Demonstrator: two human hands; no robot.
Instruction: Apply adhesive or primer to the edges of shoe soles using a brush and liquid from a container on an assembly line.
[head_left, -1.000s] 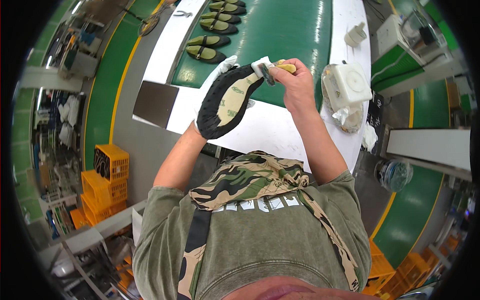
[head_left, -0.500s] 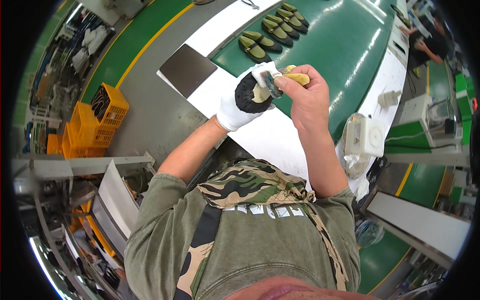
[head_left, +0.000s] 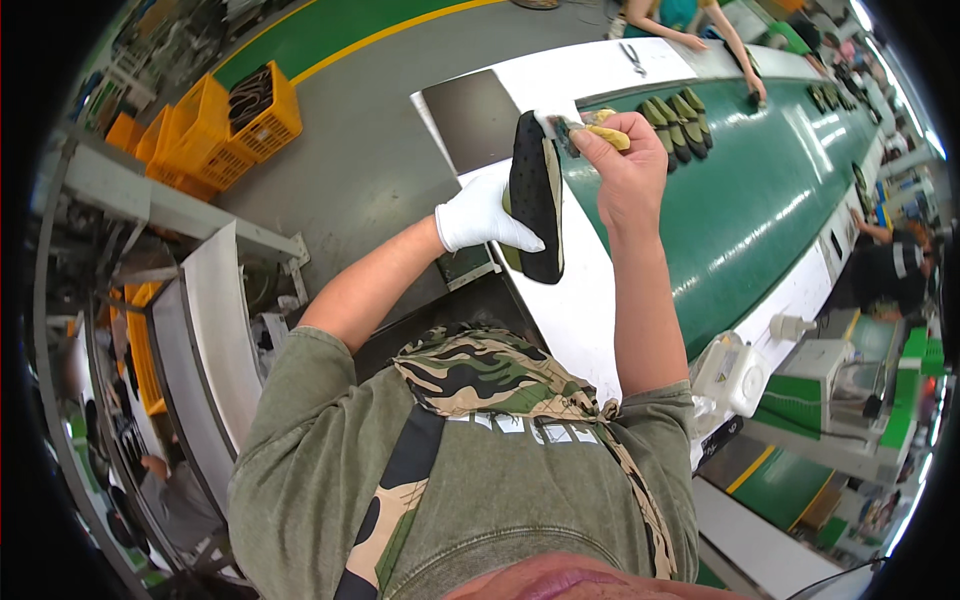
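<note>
A black shoe [head_left: 532,200] with a pale strip along its underside is held on edge, toe end up, over the white tabletop. My left hand [head_left: 488,215], in a white glove, grips it from the left, the thumb lying across its side. In the bare fingers of my right hand [head_left: 632,150] is a yellow-handled tool [head_left: 610,136] with a blue-grey tip, pinched between thumb and fingers. That tip is close to the upper end of the shoe; whether it touches cannot be made out. Something white [head_left: 546,122] shows between them.
Several olive-and-black shoes [head_left: 678,125] stand in rows on the green conveyor belt [head_left: 740,240]. A dark square plate [head_left: 467,120] lies left of my hands. A white plastic container [head_left: 735,380] is at right. Yellow crates [head_left: 195,120] stand on the floor. Co-workers reach in at the far end and right.
My left hand has turned the shoe from end-on to sideways, so its length now shows. The right hand keeps its pinch on the yellow-handled tool. The view has swung right.
</note>
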